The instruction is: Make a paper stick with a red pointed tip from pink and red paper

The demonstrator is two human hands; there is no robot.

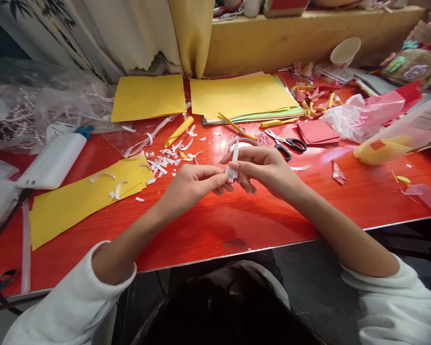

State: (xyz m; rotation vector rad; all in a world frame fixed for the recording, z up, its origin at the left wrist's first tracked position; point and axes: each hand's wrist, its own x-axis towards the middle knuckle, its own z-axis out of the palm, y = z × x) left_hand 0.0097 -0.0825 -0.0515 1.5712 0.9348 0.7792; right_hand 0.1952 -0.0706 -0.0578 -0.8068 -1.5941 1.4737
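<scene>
Over the middle of the red table my left hand [196, 186] and my right hand [264, 168] meet at a small folded white paper strip [232, 174]. My left thumb and fingers pinch its lower left side. From the right, my other thumb and forefinger close on it, and one pointed end [236, 149] sticks up between the hands. The exact shape of the fold is partly covered by fingertips. Just behind my hands lies a roll of tape [249, 142], partly hidden. Black-handled scissors [286, 143] rest open to the right of it.
White paper scraps [165, 160] and a rolled yellow paper [178, 132] lie to the left. Yellow sheets [148, 98] and a paper stack [242, 98] are at the back. A white power strip [52, 160], yellow strips [82, 196], red paper squares [318, 132] and a plastic cup [384, 143] flank the hands.
</scene>
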